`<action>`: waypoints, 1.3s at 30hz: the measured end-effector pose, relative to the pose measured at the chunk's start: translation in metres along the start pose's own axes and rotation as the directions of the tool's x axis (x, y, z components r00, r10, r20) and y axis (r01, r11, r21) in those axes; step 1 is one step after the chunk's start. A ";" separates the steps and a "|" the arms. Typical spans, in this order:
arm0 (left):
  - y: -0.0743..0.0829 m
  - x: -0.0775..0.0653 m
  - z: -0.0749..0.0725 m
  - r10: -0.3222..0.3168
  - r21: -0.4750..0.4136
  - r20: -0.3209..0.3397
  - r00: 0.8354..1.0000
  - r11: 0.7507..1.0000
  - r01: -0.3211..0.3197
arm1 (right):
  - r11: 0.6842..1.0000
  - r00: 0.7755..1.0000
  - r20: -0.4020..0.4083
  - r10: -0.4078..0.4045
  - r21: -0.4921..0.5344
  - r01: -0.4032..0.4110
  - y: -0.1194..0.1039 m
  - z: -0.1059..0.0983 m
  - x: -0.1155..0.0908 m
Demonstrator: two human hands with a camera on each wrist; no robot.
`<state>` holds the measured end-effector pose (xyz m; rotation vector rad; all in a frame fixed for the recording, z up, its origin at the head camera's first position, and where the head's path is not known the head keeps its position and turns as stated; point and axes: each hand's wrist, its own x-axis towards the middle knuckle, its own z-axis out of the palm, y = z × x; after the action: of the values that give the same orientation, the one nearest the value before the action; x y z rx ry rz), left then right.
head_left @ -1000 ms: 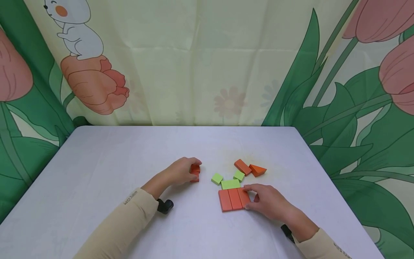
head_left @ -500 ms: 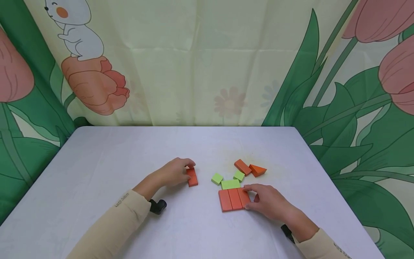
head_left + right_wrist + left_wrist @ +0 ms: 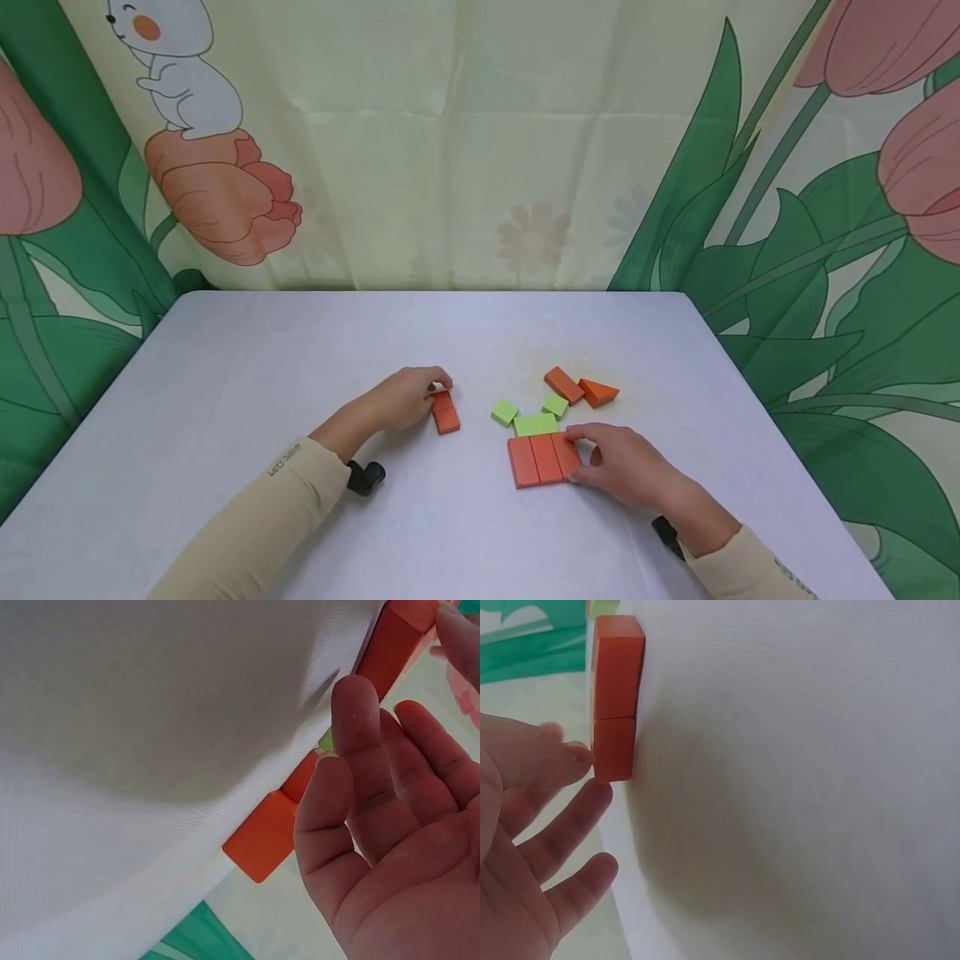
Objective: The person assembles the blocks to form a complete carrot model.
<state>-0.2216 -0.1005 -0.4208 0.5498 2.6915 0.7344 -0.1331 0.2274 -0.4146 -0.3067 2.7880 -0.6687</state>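
On the white table, the left hand touches the far end of two small orange blocks laid end to end, fingers loosely spread, gripping nothing. Just right of that pair, the right hand, fingers relaxed and apart, rests against three orange rectangular blocks set side by side; green square blocks lie just beyond those.

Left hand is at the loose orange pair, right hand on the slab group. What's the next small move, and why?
Probably slide the two orange blocks right toward the orange slabs. The left hand only touches their far end with its fingertips, a bare gap separates the groups, and the right hand steadies the slabs.
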 end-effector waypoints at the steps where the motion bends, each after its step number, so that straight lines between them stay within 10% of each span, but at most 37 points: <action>1: 0.000 0.000 0.000 0.001 0.001 -0.003 1.000 1.000 -0.001 | 1.000 1.000 -0.002 0.001 -0.001 -0.001 0.000 0.000 0.000; 16: 0.000 -0.007 0.000 0.088 0.111 0.022 0.996 0.990 -0.090 | 0.984 0.986 -0.070 -0.153 0.076 0.158 0.007 -0.009 0.020; 39: 0.006 -0.034 -0.024 0.070 0.194 -0.178 0.981 0.980 -0.034 | 0.988 0.997 -0.014 -0.080 0.130 0.081 0.011 -0.007 0.028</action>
<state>-0.1995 -0.1207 -0.3917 0.6283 2.9511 0.5694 -0.1636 0.2322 -0.4193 -0.3930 2.7361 -0.8686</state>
